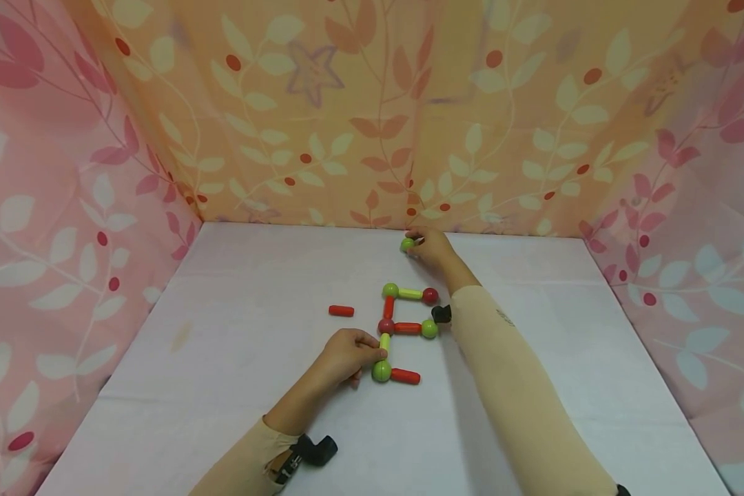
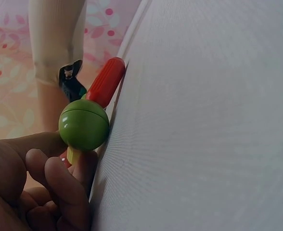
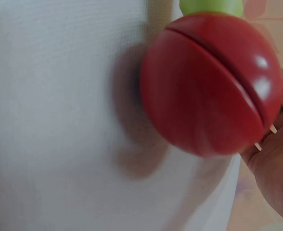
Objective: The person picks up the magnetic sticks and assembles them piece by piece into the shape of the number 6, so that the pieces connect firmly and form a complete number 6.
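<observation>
My left hand (image 1: 346, 355) pinches the short yellow-green rod (image 1: 384, 342) of a ball-and-rod figure, just above its lower green ball (image 1: 381, 371). A red rod (image 1: 406, 376) sticks out from that ball to the right. Higher up, a red ball (image 1: 386, 326) joins a red rod (image 1: 407, 328) ending in a green ball (image 1: 430, 328). The top green ball (image 1: 390, 291) carries a yellow-green rod (image 1: 410, 294) with a red ball (image 3: 211, 84) at its end. Near the table's far edge, my right hand (image 1: 432, 249) holds a loose green ball (image 1: 407, 244) between its fingertips.
A single red rod (image 1: 341, 311) lies left of the figure on the white tabletop (image 1: 235, 331). Flowered cloth walls rise behind the table (image 1: 372, 103) and along both sides. My right forearm (image 1: 508, 365) reaches past the figure's right side.
</observation>
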A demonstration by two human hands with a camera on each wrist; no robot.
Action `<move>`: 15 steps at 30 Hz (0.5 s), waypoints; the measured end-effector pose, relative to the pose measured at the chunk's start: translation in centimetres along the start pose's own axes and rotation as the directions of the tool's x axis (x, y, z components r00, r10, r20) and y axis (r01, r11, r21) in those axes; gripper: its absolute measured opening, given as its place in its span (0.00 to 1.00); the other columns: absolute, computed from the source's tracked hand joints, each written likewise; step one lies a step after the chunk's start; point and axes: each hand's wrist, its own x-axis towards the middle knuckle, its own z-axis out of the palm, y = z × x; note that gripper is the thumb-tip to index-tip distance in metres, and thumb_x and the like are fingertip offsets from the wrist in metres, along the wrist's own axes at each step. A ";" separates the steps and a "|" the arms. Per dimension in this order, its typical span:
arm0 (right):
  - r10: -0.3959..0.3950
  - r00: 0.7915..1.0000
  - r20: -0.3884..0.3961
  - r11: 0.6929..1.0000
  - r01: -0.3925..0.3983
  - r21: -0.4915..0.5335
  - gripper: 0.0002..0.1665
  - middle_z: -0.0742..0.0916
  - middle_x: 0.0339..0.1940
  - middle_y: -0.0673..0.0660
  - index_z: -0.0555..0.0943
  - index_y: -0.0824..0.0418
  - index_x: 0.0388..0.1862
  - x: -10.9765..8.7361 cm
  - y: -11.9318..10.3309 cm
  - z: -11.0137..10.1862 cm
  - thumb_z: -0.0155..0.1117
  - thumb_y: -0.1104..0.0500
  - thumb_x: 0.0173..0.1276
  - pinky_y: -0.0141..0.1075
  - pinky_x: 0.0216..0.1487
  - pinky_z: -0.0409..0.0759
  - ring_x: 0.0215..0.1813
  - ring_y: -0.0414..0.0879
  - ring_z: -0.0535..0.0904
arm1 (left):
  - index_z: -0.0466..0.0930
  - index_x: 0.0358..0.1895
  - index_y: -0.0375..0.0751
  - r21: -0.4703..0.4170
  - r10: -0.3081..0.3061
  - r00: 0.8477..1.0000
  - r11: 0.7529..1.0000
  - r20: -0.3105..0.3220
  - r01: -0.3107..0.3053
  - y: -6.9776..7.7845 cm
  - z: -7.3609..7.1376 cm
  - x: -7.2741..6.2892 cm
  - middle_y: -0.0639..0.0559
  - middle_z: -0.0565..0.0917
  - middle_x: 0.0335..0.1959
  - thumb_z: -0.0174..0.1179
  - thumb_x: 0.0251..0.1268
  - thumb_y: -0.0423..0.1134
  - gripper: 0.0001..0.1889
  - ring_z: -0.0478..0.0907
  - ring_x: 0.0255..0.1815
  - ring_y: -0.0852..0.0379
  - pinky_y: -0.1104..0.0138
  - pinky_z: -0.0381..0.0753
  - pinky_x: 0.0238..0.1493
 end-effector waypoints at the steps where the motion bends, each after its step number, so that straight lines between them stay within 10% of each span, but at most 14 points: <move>1: -0.001 1.000 -0.001 1.000 0.001 -0.004 0.24 0.82 0.64 0.56 0.80 0.58 0.65 0.0 0.0 -0.1 0.68 0.63 0.71 0.47 0.68 0.74 0.63 0.54 0.76 | 0.85 0.43 0.42 0.004 -0.001 1.000 1.000 -0.001 0.001 0.0 0.0 0.0 0.51 0.80 0.21 0.74 0.61 0.46 0.14 0.68 0.11 0.58 0.71 0.73 0.14; 15: -0.183 0.982 -0.050 0.982 0.180 -0.055 0.22 0.84 0.59 0.52 0.83 0.54 0.61 -3.7 -2.5 -3.1 0.72 0.59 0.69 0.50 0.65 0.74 0.62 0.55 0.75 | 0.85 0.44 0.42 -0.002 -0.019 1.000 1.000 -0.012 0.019 0.1 0.0 -0.2 0.49 0.80 0.22 0.74 0.61 0.46 0.15 0.69 0.12 0.58 0.71 0.72 0.15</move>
